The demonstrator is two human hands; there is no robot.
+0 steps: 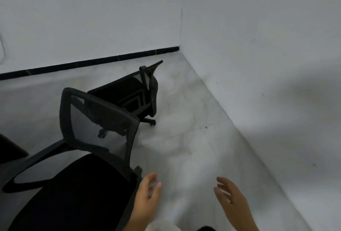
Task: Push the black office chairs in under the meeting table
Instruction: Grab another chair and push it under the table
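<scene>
Both hands — left hand (pixel 147 192), right hand (pixel 231 196) — are held empty, fingers spread, over the floor (pixel 184 138). Near chair (pixel 88 157) is noted just left; far chair (pixel 136 94) toward the corner, presumably awaiting pushing.

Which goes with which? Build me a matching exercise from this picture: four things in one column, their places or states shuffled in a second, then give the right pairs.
Column one:
1. near chair
2. far chair
3. left hand
4. skirting strip

Column two:
A. runs along the foot of the back wall
B. open, empty, beside a black seat
C. stands toward the room's corner
D. fills the lower left, mesh back up

Pairs: 1-D, 2-C, 3-B, 4-A
</scene>
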